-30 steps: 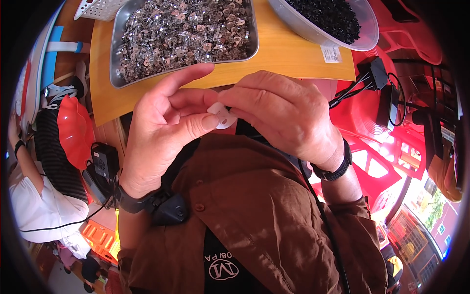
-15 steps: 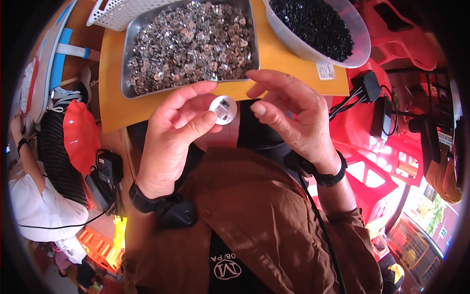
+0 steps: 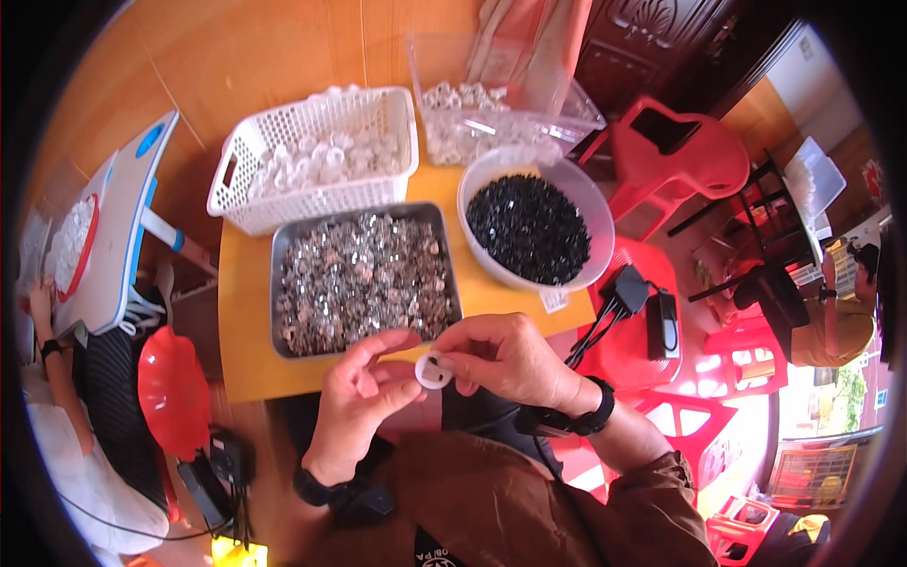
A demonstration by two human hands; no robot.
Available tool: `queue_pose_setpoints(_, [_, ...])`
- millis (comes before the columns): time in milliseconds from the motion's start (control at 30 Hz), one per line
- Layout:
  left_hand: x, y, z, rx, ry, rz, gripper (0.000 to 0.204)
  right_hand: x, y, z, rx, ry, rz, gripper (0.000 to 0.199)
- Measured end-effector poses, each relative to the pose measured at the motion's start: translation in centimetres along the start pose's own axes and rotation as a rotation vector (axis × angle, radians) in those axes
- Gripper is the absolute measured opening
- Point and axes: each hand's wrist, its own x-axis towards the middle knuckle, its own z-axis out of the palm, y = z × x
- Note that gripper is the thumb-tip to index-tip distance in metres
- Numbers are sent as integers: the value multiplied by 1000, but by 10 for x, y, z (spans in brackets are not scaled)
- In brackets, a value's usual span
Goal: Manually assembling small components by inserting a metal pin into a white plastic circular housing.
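Left grip (image 3: 354,406) closes thumb against fingers on the rim of a small white disc (image 3: 428,376), held up between both hands just off the near edge of a yellow desk (image 3: 248,378). Half a second earlier the right grip (image 3: 510,359) hung apart, fingers spread; now its thumb and forefinger are drawn nearly together at the disc's right edge. Whether they pinch the rim or some tiny part cannot be told. With both hands back on the piece, fine fingertip work on its face appears to have resumed. The view has also lifted, bringing in more of the desk.

Round and pale, the disc turns its face largely upward, showing a greyish patch and small dark marks, one close to the right fingertips; finer detail is lost. Just beyond sit a metal tray (image 3: 276,293) of shiny small pieces (image 3: 364,283) and a translucent bowl (image 3: 599,241) of black ones (image 3: 529,227).
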Motion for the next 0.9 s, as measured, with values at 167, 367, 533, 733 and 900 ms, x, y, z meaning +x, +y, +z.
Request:
queue_pose_setpoints(167, [-13,-2,-37,-68,79,14,32,42,-31,-77,-199,-133,155,15])
queue_pose_setpoints(367, [-16,0,-59,-35,207,44,20,94,-79,-153,149,439,-208,34])
queue_pose_setpoints(533, [-27,13,-58,24,283,115,17,55,-92,-88,-16,475,-396,37])
queue_pose_setpoints(733, [-45,54,-22,252,313,393,15,-64,-83,-39,-747,745,-997,27])
queue_pose_setpoints(900, [-93,93,26,162,80,1058,6,-112,-112,5,54,546,-1667,33])
